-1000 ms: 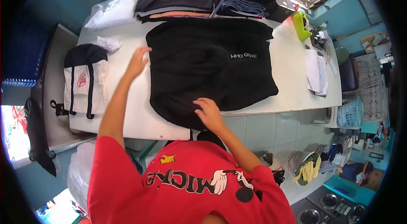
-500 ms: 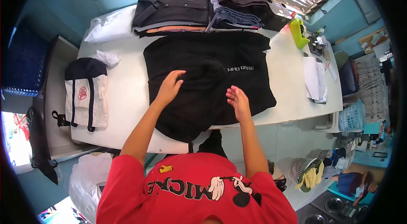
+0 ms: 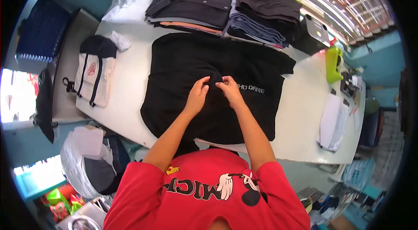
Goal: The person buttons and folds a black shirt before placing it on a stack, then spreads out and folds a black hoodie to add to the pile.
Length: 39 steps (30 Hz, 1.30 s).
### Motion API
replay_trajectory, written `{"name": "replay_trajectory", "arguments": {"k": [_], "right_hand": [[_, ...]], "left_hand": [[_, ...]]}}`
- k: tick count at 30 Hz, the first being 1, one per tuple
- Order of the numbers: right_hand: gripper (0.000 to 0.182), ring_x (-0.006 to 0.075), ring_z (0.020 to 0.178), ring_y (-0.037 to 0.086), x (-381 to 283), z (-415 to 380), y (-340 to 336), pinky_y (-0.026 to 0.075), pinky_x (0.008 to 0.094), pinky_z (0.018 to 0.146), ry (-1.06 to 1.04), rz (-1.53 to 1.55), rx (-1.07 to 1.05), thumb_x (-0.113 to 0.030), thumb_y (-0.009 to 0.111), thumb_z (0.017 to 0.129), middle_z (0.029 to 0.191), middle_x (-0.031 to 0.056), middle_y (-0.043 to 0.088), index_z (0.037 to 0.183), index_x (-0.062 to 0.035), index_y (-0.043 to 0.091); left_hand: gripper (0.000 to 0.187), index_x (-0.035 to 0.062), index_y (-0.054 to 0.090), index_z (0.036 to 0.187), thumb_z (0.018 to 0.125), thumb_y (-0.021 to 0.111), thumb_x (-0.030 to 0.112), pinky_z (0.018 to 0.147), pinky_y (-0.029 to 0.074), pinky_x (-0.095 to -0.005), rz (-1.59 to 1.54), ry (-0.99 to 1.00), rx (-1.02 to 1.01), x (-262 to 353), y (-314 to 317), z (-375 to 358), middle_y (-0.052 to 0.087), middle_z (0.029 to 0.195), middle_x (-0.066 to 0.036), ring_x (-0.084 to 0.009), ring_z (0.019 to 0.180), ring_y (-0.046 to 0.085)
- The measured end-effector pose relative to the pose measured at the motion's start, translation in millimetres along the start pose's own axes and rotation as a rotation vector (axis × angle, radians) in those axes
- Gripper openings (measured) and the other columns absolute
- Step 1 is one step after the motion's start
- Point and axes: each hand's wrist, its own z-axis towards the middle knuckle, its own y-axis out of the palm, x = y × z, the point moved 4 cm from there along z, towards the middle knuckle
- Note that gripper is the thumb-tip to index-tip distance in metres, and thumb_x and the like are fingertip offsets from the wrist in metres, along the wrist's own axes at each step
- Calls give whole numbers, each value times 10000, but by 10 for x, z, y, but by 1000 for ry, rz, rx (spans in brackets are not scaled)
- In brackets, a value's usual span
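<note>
Black garment (image 3: 191,62) lying spread flat across the white table (image 3: 130,86), filling most of its middle. White lettering reading partly "HO DARE" showing right of centre on the fabric. Near edge hanging slightly over the table's front edge; left lower corner rounding off unevenly. Far edge lying just beside the stacks of folded clothes (image 3: 226,6). Fabric bunching into a small raised fold at the centre, pinched there between left hand (image 3: 198,95) and right hand (image 3: 230,89), fingertips of both nearly touching.
</note>
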Motion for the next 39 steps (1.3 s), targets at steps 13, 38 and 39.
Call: {"name": "replay_trajectory", "arguments": {"k": [13,38,39], "right_hand": [[143,254,717,555,-1217,-989,1116,453,322,646,-964,-183,-362,-48,555,730,765,103,569,872,-46,565],[295,260,1043,493,-1139,992,1160,412,381,815,-853,-1281,-874,-106,463,657,1007,89,581,910,-149,607],[290,280,994,523,-1221,1099,1173,422,376,794,-695,-1217,-828,-132,456,648,927,102,609,896,-112,605]], "left_hand": [[591,80,470,1161,808,438,552,920,371,-340,-958,-662,-189,281,-548,390,512,1150,-77,-204,1092,465],[408,-65,467,1048,743,609,166,840,398,-348,-15,-201,444,-213,-118,-706,500,1024,-205,-340,969,503],[374,-36,470,1067,791,574,195,819,403,-324,63,-290,657,-360,-178,-781,536,959,-194,-319,916,533]]}}
